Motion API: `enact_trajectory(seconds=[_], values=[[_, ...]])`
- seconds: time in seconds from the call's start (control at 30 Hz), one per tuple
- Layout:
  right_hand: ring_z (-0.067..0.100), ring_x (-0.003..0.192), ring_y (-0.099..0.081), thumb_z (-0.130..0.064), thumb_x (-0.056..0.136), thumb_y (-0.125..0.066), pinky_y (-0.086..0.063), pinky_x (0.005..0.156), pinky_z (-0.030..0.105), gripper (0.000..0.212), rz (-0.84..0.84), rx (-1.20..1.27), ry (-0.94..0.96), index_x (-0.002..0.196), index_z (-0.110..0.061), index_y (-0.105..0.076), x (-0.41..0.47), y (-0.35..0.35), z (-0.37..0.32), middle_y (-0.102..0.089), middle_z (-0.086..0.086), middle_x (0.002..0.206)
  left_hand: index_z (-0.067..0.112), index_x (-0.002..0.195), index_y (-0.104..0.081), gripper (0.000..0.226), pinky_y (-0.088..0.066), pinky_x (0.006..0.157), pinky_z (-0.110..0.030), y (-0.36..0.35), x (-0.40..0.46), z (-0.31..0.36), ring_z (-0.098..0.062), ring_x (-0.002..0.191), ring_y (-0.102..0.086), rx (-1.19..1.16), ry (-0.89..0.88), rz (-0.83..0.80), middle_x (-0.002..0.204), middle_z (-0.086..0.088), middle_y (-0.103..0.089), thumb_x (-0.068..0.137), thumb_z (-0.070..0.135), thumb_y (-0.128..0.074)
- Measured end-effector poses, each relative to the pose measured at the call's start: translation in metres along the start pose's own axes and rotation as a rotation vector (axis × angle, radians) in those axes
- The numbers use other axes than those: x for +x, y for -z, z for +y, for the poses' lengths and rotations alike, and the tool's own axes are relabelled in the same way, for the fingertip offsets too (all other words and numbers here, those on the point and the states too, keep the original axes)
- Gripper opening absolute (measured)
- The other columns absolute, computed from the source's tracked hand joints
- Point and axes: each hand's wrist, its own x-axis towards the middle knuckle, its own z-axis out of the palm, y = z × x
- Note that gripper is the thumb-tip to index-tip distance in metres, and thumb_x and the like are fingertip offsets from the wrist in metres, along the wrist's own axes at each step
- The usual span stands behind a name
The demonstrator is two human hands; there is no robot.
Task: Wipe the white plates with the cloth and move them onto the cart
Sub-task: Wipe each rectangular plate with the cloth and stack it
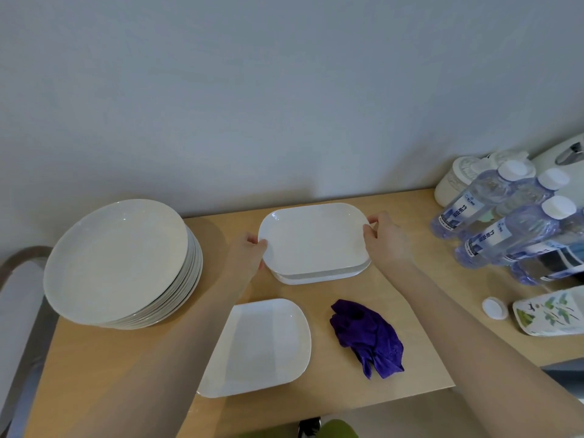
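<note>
Your L hand (249,248) & R hand (384,235) each grip an end of the top oblong plate (313,238), on a small stack mid-worktop (420,336). Purple cloth (366,336) lies nearer you, beside a square plate (262,346); round plate stack (120,263) at left.

One cloth (368,336), two hands (249,248), one plate stack (126,263)

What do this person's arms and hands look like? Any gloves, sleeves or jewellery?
Both arms are bare from the bottom of the picture up to the wrist, with no sleeve showing. The left hand and right hand wear no gloves. No watch, bracelet or ring can be seen, though parts of the fingers are hidden.
</note>
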Motion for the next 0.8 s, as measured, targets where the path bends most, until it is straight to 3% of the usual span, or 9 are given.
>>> enact_trajectory(seconds=[0.07,0.17,0.4,0.6,0.8], values=[[0.020,0.074,-0.056,-0.026,0.097,-0.045,-0.043,0.060,0.033,0.020,0.026,0.036,0.027,0.113,-0.015,-0.050,-0.009,-0.001,-0.004,-0.054,-0.006,0.078,0.013,0.086,-0.048,0.008,-0.034,0.043,-0.017,0.014,-0.011,-0.001,-0.011,0.045,-0.044,-0.016,-0.061,0.002,0.058,-0.005,-0.052,0.094,0.014,-0.051],[0.016,0.065,-0.055,-0.026,0.096,-0.047,-0.050,0.061,0.040,0.018,0.018,0.086,0.090,0.112,-0.017,-0.049,-0.034,-0.003,-0.014,-0.052,-0.008,0.069,0.015,0.080,-0.048,0.013,-0.034,0.039,-0.018,0.037,-0.037,-0.015,-0.006,0.032,-0.040,0.010,-0.100,0.028,0.047,-0.003,-0.052,0.092,0.014,-0.053],[0.020,0.064,-0.054,-0.025,0.097,-0.044,-0.047,0.058,0.040,0.016,-0.043,0.076,0.154,0.111,-0.019,-0.047,-0.106,-0.014,-0.042,-0.049,-0.008,0.063,0.017,0.078,-0.049,0.015,-0.034,0.048,-0.028,0.070,-0.096,-0.066,-0.004,0.035,-0.045,0.082,-0.063,0.122,0.046,0.000,-0.050,0.092,0.016,-0.054],[0.026,0.075,-0.061,-0.023,0.099,-0.040,-0.051,0.063,0.038,0.021,-0.191,-0.046,0.121,0.116,-0.013,-0.048,-0.151,-0.035,-0.044,-0.064,0.002,0.088,0.018,0.078,-0.051,0.013,-0.036,0.049,-0.030,0.081,-0.123,-0.110,-0.012,0.043,-0.049,0.108,0.006,0.110,0.054,-0.008,-0.053,0.090,0.014,-0.056],[0.026,0.082,-0.066,-0.032,0.102,-0.034,-0.050,0.061,0.034,0.029,-0.295,-0.284,0.089,0.124,-0.014,-0.040,-0.171,-0.067,-0.033,-0.067,0.004,0.096,0.021,0.078,-0.051,0.013,-0.040,0.055,-0.034,0.087,-0.130,-0.134,-0.026,0.059,-0.056,0.194,0.036,0.116,0.064,-0.012,-0.061,0.090,0.018,-0.055]])
